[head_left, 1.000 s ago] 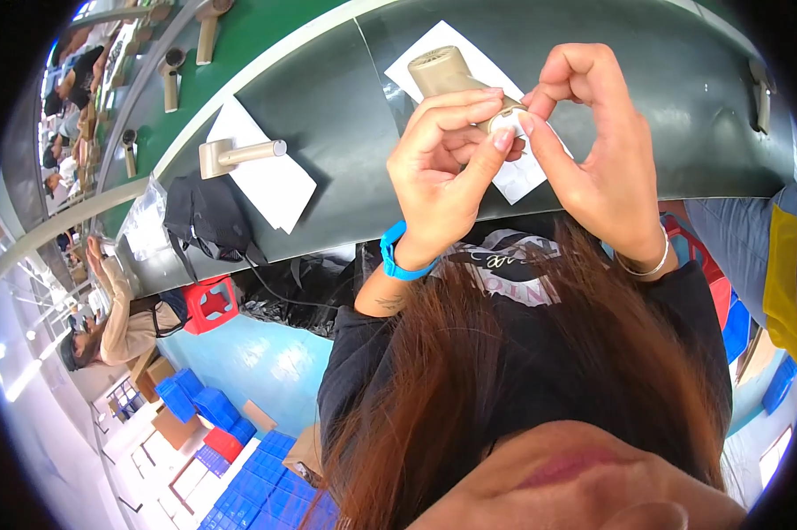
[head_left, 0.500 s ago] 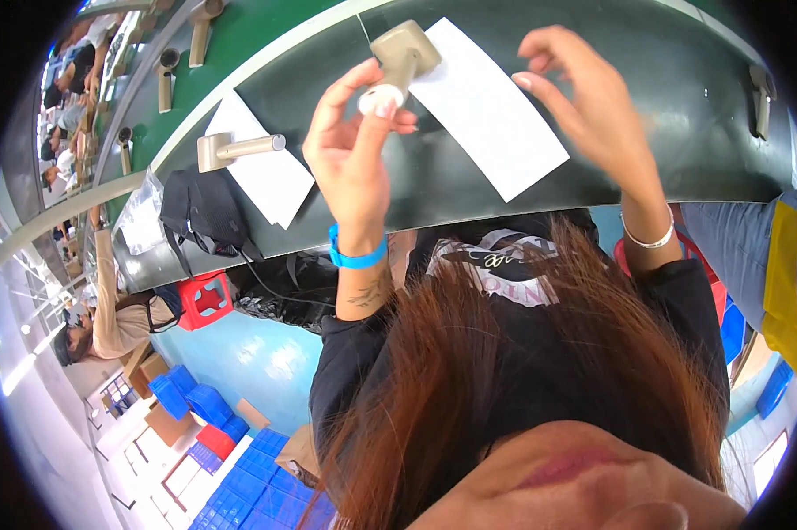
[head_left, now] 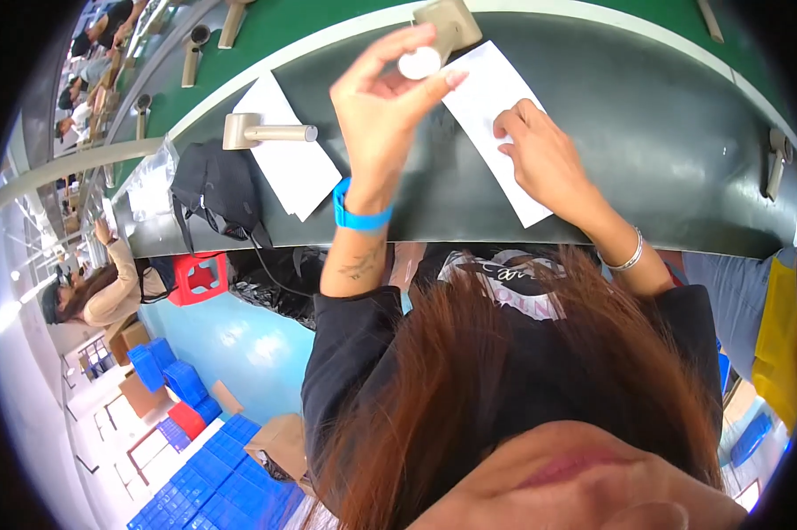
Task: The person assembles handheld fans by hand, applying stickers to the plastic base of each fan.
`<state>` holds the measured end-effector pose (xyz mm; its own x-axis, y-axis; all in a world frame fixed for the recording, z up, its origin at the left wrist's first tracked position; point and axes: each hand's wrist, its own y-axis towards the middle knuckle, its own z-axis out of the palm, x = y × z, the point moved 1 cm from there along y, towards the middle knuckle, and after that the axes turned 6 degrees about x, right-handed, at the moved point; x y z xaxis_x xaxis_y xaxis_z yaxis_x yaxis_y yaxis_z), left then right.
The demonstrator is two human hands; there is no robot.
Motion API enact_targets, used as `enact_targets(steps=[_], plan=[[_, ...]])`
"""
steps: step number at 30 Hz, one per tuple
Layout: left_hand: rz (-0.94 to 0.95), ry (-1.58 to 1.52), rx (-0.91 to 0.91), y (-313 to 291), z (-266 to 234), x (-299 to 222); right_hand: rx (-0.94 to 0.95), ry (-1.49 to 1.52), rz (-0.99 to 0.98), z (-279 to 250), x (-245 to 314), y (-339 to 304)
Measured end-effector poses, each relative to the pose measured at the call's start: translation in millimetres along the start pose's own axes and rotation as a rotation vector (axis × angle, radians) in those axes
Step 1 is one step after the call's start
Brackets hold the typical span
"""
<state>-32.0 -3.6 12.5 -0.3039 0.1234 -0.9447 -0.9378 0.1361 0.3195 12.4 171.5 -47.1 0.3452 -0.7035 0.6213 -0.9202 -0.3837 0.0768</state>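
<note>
My left hand (head_left: 373, 115) is raised at the far side of the table, closed around the handle of a beige hair dryer (head_left: 454, 26). The handle's round white end (head_left: 419, 63) faces me between thumb and fingers; the blocky head points away, over the table's far edge. Over a white sheet of paper (head_left: 495, 93) hovers my right hand (head_left: 544, 159), or it rests there; I cannot tell which. Its fingers are loosely bent, a little apart, and nothing shows in them. To the left, a second beige hair dryer (head_left: 270, 132) lies across other white sheets (head_left: 297, 177).
The dark table (head_left: 645, 132) has a pale far edge, with a green belt (head_left: 575, 40) beyond carrying more beige hair dryers. A black backpack (head_left: 215, 190) and clear plastic bag (head_left: 151, 185) lie left. A red stool (head_left: 197, 278) and blue crates (head_left: 213, 477) stand behind; people sit at left.
My left hand has moved the hair dryer farther away and slightly right. My right hand has come down and left to the paper, its fingers more bent. The whole view has shifted a little.
</note>
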Motion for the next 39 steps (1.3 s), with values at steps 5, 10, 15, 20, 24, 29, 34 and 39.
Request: enact_targets(steps=[5, 10, 15, 20, 24, 29, 34, 39], plan=[[0.015, 0.104, 0.009, 89, -5, 14, 0.062, -0.021, -0.044, -2, -5, 1], [0.516, 0.524, 0.046, 178, -3, 63, 0.067, -0.034, -0.024, -4, 1, 2], [0.447, 0.676, 0.076, 211, -5, 126, 0.144, -0.048, -0.03, -1, 7, -2], [0.599, 0.862, 0.255, 201, -7, 136, 0.138, 0.0, -0.067, -3, 3, -9], [0.32, 0.962, 0.139, 145, -14, 80, 0.298, 0.137, 0.163, -21, 16, 6], [0.457, 0.939, 0.14, 53, -34, 19, 0.136, 0.513, 0.136, -21, -12, 2], [0.206, 0.906, 0.122, -20, -74, 6, -0.004, 0.697, 0.076, -30, -25, 1], [0.084, 0.781, 0.069, -58, -64, 15, -0.232, 0.685, -0.015, -65, -47, 9]])
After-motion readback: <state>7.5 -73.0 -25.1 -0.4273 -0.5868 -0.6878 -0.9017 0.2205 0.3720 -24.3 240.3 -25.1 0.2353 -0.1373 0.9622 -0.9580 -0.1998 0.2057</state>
